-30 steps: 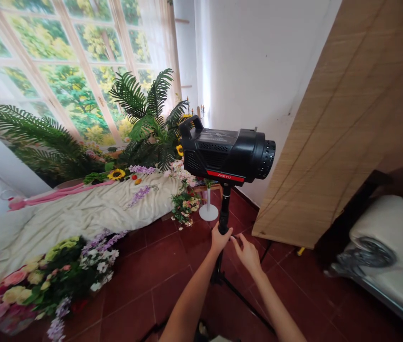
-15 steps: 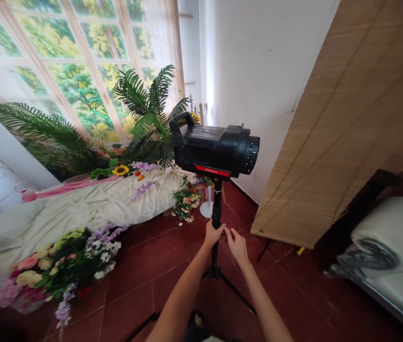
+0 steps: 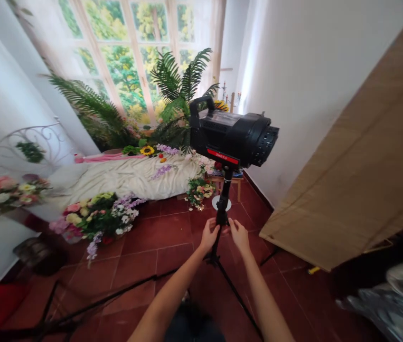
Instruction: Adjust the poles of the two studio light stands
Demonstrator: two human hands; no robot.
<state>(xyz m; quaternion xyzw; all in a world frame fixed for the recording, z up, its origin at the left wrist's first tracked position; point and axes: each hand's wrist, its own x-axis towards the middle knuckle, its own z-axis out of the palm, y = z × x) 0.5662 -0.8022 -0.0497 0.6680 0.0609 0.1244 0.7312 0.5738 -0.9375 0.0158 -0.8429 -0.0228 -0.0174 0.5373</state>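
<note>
A black studio light (image 3: 235, 135) with a red label strip and a top handle sits on a black light stand (image 3: 225, 192). It points to the right, and the upper pole leans slightly. My left hand (image 3: 209, 236) is closed at the pole just below a thick collar, thumb against it; its far fingers are partly hidden. On the other side of the pole, my right hand (image 3: 239, 236) pinches at a small knob by the collar. The knob is mostly covered by the fingers. Below my hands, the stand's legs (image 3: 235, 285) spread over the floor.
Behind the light are a bed with cream cloth (image 3: 126, 178), palm leaves (image 3: 183, 80) and a bright window (image 3: 126, 61). Flower bunches (image 3: 96, 216) stand at the left. A woven blind (image 3: 340, 190) slants at the right. Dark stand legs (image 3: 116, 294) cross the red tiles (image 3: 147, 223).
My view has swung left, bringing in more of the bed and flowers. Both hands stay at the pole's collar; the left hand's grip looks looser, and the light tilts a little more.
</note>
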